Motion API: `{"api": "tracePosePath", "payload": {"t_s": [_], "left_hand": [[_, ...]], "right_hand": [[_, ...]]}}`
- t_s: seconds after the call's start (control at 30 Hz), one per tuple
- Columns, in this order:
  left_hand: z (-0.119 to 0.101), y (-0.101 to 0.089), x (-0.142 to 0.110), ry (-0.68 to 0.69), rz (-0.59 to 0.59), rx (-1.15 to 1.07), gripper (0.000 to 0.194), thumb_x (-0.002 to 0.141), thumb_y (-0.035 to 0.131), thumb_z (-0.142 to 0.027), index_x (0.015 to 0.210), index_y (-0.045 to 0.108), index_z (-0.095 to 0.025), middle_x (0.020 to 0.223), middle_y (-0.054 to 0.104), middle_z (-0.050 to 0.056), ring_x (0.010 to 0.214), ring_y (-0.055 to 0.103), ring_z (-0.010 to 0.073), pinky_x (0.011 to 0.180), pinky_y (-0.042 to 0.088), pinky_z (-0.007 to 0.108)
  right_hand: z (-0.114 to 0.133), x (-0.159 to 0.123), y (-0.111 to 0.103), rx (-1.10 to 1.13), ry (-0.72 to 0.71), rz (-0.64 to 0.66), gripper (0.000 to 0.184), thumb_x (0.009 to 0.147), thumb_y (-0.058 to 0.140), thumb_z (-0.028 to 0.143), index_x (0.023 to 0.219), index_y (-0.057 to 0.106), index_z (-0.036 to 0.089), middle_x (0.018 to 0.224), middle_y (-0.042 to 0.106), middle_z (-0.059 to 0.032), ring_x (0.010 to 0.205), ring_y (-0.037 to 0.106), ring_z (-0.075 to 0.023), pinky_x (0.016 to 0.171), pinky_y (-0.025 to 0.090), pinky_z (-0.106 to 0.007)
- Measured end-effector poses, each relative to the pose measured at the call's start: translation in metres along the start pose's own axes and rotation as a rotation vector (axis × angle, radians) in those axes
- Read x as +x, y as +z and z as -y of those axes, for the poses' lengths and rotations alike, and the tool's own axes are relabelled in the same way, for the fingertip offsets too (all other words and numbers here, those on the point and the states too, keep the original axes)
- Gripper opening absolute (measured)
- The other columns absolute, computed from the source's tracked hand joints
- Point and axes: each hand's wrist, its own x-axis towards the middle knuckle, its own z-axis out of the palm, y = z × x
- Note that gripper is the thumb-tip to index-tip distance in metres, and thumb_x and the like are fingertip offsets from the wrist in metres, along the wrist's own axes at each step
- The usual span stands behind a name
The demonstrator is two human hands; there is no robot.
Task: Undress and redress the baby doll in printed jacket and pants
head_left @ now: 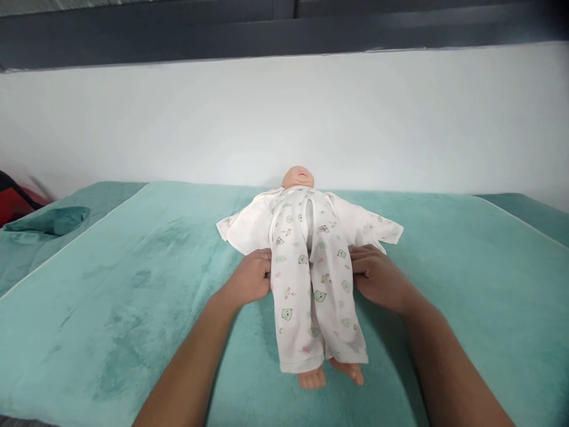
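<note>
A baby doll (299,175) lies on its back, head toward the wall, its bare feet (312,378) pointing at me. White baby pants (293,302) printed with green animal faces cover its legs and reach up over the belly, with a slit opening at the crotch. Beneath them a white baby top (255,222) spreads out, both sleeves stretched sideways. My left hand (251,276) is closed at the left edge of the pants, around thigh height. On the opposite edge, my right hand (377,277) is closed likewise. The fingertips of both hands are partly hidden by the cloth.
A teal padded cover (133,296) lies under the doll, with a pale piping seam along each side. Behind it rises a white wall (200,118) below a dark ledge (133,32). Something red and black (15,198) sits at the far left.
</note>
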Motion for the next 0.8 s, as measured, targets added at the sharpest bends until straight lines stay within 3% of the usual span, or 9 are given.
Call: {"api": "tracePosePath", "payload": {"t_s": [0.1,0.3,0.4,0.47,0.57,0.63,0.7,0.8], "left_hand": [[-0.001,-0.002,0.001,-0.032,0.092,-0.115,0.023,0.07,0.052,-0.012,0.063,0.071,-0.022,0.075,0.07,0.004,0.082,0.064,0.0224,0.077,0.052,0.035],[-0.003,-0.008,0.001,-0.116,0.076,-0.288,0.023,0.071,0.05,-0.013,0.059,0.069,-0.019,0.074,0.069,0.002,0.073,0.064,0.0194,0.067,0.05,0.029],[-0.003,-0.009,0.001,-0.173,0.019,-0.377,0.026,0.072,0.045,-0.013,0.057,0.066,-0.018,0.068,0.065,0.0,0.067,0.061,0.0166,0.062,0.047,0.026],[0.001,-0.01,0.001,-0.231,-0.085,-0.413,0.026,0.071,0.043,-0.013,0.058,0.065,-0.017,0.067,0.064,0.0,0.066,0.06,0.0151,0.064,0.047,0.025],[0.011,-0.012,0.001,-0.379,-0.377,-0.359,0.026,0.072,0.043,-0.012,0.067,0.067,-0.019,0.075,0.066,0.0,0.074,0.061,0.0164,0.074,0.049,0.029],[0.021,-0.014,0.001,-0.505,-0.585,-0.221,0.027,0.073,0.044,-0.012,0.078,0.068,-0.02,0.086,0.068,0.002,0.086,0.061,0.0197,0.083,0.049,0.033],[0.032,-0.015,0.0,-0.63,-0.703,-0.032,0.028,0.075,0.046,-0.013,0.09,0.068,-0.02,0.099,0.066,0.006,0.101,0.058,0.0245,0.092,0.047,0.038],[0.043,-0.015,0.001,-0.787,-0.659,0.189,0.032,0.078,0.051,-0.019,0.108,0.064,-0.015,0.114,0.059,0.014,0.114,0.051,0.0312,0.099,0.043,0.044]], "right_hand": [[-0.001,-0.004,-0.005,0.054,0.093,0.004,0.034,0.064,0.042,0.006,0.063,0.071,0.025,0.068,0.071,-0.001,0.079,0.063,-0.0217,0.082,0.045,-0.036],[-0.001,-0.012,-0.015,0.383,0.344,0.025,0.036,0.066,0.042,0.014,0.08,0.074,0.023,0.075,0.072,0.0002,0.069,0.065,-0.019,0.066,0.05,-0.03],[-0.009,-0.012,-0.011,0.379,0.51,-0.162,0.033,0.069,0.043,0.019,0.084,0.072,0.023,0.085,0.073,0.0001,0.068,0.065,-0.0182,0.065,0.05,-0.03],[-0.021,-0.013,-0.007,0.335,0.615,-0.349,0.031,0.071,0.044,0.022,0.087,0.07,0.023,0.093,0.073,-0.001,0.069,0.065,-0.0181,0.069,0.05,-0.032],[-0.043,-0.015,0.001,0.158,0.767,-0.544,0.03,0.075,0.047,0.026,0.097,0.067,0.022,0.101,0.072,-0.0056,0.082,0.066,-0.0221,0.076,0.048,-0.036],[-0.055,-0.017,0.004,0.002,0.85,-0.527,0.034,0.078,0.05,0.036,0.104,0.065,0.02,0.105,0.069,-0.0104,0.091,0.064,-0.0264,0.078,0.046,-0.038],[-0.062,-0.019,0.006,-0.085,0.907,-0.45,0.043,0.08,0.051,0.047,0.11,0.063,0.018,0.107,0.067,-0.0136,0.094,0.062,-0.029,0.076,0.045,-0.039],[-0.066,-0.02,0.008,-0.102,0.952,-0.372,0.054,0.08,0.049,0.056,0.116,0.061,0.019,0.105,0.067,-0.0126,0.093,0.062,-0.0305,0.071,0.044,-0.039]]}}
